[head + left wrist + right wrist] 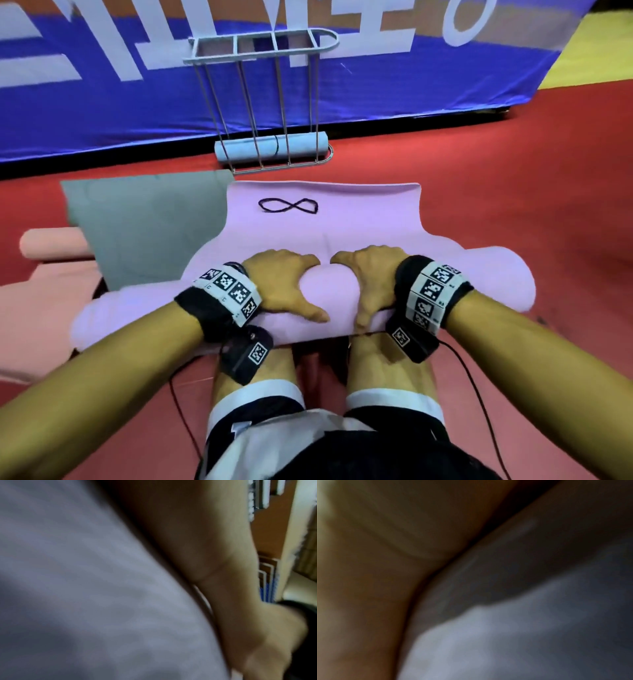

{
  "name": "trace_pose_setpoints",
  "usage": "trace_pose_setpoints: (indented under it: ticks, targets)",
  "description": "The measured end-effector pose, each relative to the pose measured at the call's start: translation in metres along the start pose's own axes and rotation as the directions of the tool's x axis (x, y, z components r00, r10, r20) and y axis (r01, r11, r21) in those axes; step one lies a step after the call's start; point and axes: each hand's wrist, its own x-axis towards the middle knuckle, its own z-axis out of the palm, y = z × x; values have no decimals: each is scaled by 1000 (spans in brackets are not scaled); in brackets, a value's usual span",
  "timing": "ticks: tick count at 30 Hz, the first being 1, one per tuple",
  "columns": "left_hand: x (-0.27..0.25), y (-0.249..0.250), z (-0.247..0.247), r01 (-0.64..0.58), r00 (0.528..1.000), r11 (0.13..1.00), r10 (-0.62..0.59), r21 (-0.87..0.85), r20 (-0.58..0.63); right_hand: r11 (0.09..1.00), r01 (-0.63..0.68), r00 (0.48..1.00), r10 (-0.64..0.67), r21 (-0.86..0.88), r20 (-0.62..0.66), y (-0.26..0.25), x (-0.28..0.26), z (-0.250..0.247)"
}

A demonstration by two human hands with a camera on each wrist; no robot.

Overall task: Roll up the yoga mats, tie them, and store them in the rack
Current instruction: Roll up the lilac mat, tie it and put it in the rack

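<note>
A purple yoga mat [322, 219] lies on the red floor, its near part wound into a thick roll [479, 277] across my front. My left hand [284, 284] and right hand [373, 281] sit side by side on the middle of the roll, fingers curled over its far side and thumbs on the near side. A black band [287, 205] twisted into a figure eight lies on the flat far part of the mat. Both wrist views are blurred, showing only palm [223, 574] against mat [505, 649]. A grey wire rack [260, 51] stands beyond, holding a tied light blue rolled mat [270, 147].
A grey mat [147, 222] lies flat to the left, overlapping a peach mat [34, 308] whose far end is rolled [51, 243]. A blue banner wall [411, 85] stands behind the rack. My bare feet [387, 363] are just behind the roll, with cables trailing on the floor.
</note>
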Motion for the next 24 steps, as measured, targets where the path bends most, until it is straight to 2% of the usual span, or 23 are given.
trace_pose_setpoints:
  ticks: [6,15,20,22,24]
  targets:
    - [-5,16,27,60,992,982,-39,180,-120,999,24,998,-25,23,61,-2,9,-5]
    - [2,11,10,-12,996,989,25,144,-88,998,-16,1000,17,68,-7,-1,7,3]
    - [9,3,5,-18,999,995,23,101,-44,991,73,980,-51,110,-192,4,-4,15]
    - [14,-2,-1,-15,1000,998,16,64,-21,995,101,957,-90,28,-275,4,-10,24]
    - [20,-5,-5,-17,1000,999,17,31,-5,994,73,954,-93,-80,-284,2,-10,33]
